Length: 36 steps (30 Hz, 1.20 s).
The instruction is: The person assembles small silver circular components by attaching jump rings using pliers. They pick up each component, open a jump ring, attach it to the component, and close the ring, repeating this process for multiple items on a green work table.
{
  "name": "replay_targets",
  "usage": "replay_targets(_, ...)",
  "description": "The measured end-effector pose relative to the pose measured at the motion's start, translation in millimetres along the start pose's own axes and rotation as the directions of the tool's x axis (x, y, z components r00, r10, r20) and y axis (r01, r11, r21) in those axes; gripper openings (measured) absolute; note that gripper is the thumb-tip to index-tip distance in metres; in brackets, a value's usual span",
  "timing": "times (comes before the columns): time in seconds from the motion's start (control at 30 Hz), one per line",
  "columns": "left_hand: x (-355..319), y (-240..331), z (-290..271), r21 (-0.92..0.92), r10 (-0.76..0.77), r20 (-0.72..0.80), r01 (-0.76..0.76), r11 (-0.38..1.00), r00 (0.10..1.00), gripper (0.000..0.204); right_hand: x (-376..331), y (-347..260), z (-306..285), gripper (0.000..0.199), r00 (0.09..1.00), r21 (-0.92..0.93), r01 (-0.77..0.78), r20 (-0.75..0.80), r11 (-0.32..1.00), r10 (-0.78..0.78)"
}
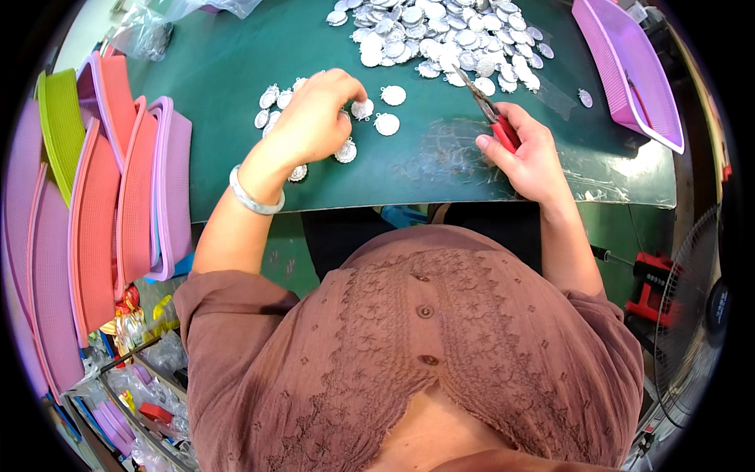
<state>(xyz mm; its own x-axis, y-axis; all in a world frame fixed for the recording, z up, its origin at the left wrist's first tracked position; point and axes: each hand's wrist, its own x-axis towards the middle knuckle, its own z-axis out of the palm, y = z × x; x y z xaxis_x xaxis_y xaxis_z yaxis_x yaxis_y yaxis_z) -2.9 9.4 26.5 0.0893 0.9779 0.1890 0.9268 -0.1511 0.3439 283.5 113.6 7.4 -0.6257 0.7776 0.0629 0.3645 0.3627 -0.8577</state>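
Round silvery pendant [362, 108] pinched in left hand [314, 118], red-handled pliers [494, 114] gripped in right hand [528, 153].

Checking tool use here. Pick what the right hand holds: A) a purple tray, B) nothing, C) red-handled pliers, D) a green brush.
C: the right hand grips red-handled pliers, their tips pointing toward the pile of silver discs on the green table.

mat [236, 47]: landmark - on table
disc heap [448, 35]: on mat, far edge
small disc cluster [330, 118]: on mat, left-near of heap
tray [629, 71]: right of mat
stacked trays [110, 197]: left of mat - on edge
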Motion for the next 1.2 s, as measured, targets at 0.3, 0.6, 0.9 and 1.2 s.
replay_targets(0.3, 0.7, 17.7, 9.2, -0.061, 0.026, 0.027, -0.024, 0.998, 0.999, 0.025, -0.9, 0.1, 0.5, 0.037, 0.999, -0.018, 0.031, -0.013, 0.999, -0.031)
replay_targets(0.6, -5.1, 19.6, 4.5, -0.014, 0.045, 0.064, -0.044, 0.999, 0.997, 0.026, -1.5, -1.9, 0.7, 0.036, 1.0, -0.041, 0.02, -0.004, 0.999, -0.021)
replay_targets(0.9, 18.9, 16.7, 11.4, 0.106, -0.173, -0.074, 0.18, 0.978, 0.982, 0.023, -1.2, 1.4, 1.3, 0.035, 0.997, -0.062, 0.061, -0.032, 0.996, -0.063)
replay_targets(1.2, 33.2, 20.9, 37.8, -0.062, -0.229, -0.2, 0.221, 0.973, 0.953, 0.026, -1.7, -2.6, 1.1, 0.035, 0.998, -0.048, 0.056, -0.02, 0.997, -0.057)
